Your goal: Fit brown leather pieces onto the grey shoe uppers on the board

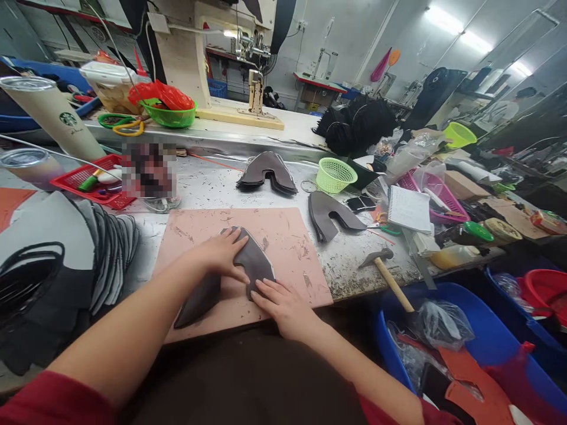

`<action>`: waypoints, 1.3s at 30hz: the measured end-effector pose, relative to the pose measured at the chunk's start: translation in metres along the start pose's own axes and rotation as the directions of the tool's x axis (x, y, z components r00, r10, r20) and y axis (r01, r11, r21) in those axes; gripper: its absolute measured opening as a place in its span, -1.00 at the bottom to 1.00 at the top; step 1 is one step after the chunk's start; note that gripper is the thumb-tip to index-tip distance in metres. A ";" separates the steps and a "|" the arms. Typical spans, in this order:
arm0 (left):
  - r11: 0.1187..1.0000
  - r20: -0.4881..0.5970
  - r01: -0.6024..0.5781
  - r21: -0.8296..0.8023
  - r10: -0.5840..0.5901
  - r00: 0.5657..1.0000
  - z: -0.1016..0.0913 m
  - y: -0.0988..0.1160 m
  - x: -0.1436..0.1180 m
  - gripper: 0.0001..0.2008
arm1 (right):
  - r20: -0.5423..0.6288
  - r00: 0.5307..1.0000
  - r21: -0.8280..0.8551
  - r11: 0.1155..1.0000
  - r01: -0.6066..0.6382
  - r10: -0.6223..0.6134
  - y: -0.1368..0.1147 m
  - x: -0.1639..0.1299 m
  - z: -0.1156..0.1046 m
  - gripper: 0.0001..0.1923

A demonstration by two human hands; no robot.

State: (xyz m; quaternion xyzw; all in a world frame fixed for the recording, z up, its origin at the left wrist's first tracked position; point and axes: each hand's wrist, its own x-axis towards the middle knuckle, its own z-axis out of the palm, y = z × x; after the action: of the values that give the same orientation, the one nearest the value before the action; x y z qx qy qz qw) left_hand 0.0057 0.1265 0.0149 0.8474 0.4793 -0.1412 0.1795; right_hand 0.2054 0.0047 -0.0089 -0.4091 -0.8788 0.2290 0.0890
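Dark leather piece flat on pink mat, near mat's front edge. Long axis diagonal: pointed top toward mat centre, one leg trailing to front-left corner. Left hand pressing on top, fingers spread, not clenched. Right hand pinning lower right edge, open too. Both touching; hammer well off mat's right.

dark leather piece, flat on pink mat
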 end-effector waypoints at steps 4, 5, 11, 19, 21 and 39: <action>0.991 -0.065 -0.137 -0.008 0.136 0.989 -0.001 -0.029 -0.001 -0.47 | 0.133 0.991 0.019 1.000 0.002 -0.004 -0.002 0.009 -0.022 -0.55; 0.987 -0.102 -0.160 0.014 0.161 0.982 0.003 -0.034 -0.002 -0.51 | 0.130 0.991 0.028 0.999 -0.024 0.020 -0.002 0.018 -0.029 -0.59; 0.978 -0.266 -0.195 0.074 0.208 0.941 0.027 -0.037 -0.009 -0.52 | -0.228 0.966 0.273 0.961 -0.055 0.120 0.004 0.109 -0.033 -0.45; 0.984 -0.277 -0.158 0.085 0.176 0.945 0.045 -0.026 -0.050 -0.31 | -0.221 0.970 0.032 0.995 -0.093 0.098 0.015 0.149 0.010 -0.58; 0.982 -0.269 -0.170 0.081 0.185 0.945 0.059 -0.022 -0.073 -0.25 | -0.208 0.973 -0.030 0.993 -0.111 0.102 0.012 0.146 0.009 -0.57; 0.711 -0.413 0.396 -0.581 -0.677 0.610 -0.015 -0.098 -0.221 -0.50 | -0.264 0.917 0.100 0.954 -0.283 0.300 0.006 0.093 -0.013 -0.48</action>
State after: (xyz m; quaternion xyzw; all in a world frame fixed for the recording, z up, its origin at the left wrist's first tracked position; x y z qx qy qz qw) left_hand -0.1889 0.0112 0.1026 0.5935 0.7661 0.1965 0.1491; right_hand 0.1540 0.0831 -0.0029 -0.5604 -0.7797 0.2067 0.1877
